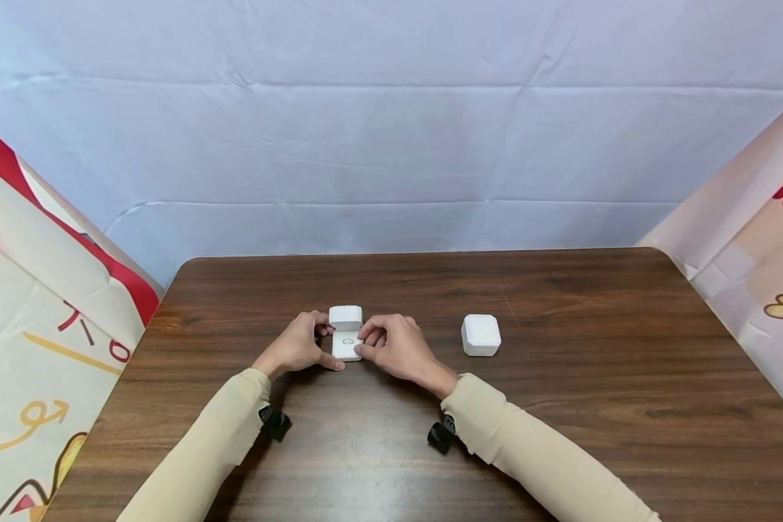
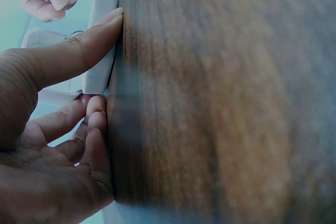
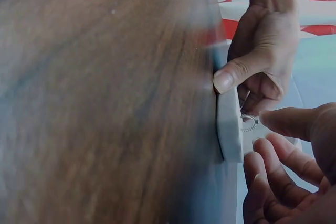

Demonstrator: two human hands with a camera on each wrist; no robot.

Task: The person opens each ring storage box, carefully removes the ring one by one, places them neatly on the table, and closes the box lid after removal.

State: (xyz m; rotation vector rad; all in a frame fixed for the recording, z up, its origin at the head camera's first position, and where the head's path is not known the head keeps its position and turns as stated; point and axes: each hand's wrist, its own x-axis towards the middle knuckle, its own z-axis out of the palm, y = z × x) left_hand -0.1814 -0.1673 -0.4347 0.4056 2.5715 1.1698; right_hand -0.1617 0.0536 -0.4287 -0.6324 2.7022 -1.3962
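Observation:
A small white ring box [image 1: 346,319] stands on the table with its lid raised. Inside sits a silver ring [image 3: 250,123], upright in the white cushion, its small stones facing up. My left hand [image 1: 299,344] holds the box from the left, thumb along the front of the base and fingers at the side. On the other side is my right hand [image 1: 399,348], thumb and fingertips close to the ring and over the box's right edge. In the right wrist view a gap shows between that thumb and the fingers, with nothing pinched between them.
A second white box [image 1: 481,335], closed, stands on the brown wooden table [image 1: 594,377] to the right of my right hand. A pale cloth [image 1: 391,145] hangs behind the table, and printed cloths hang at both sides.

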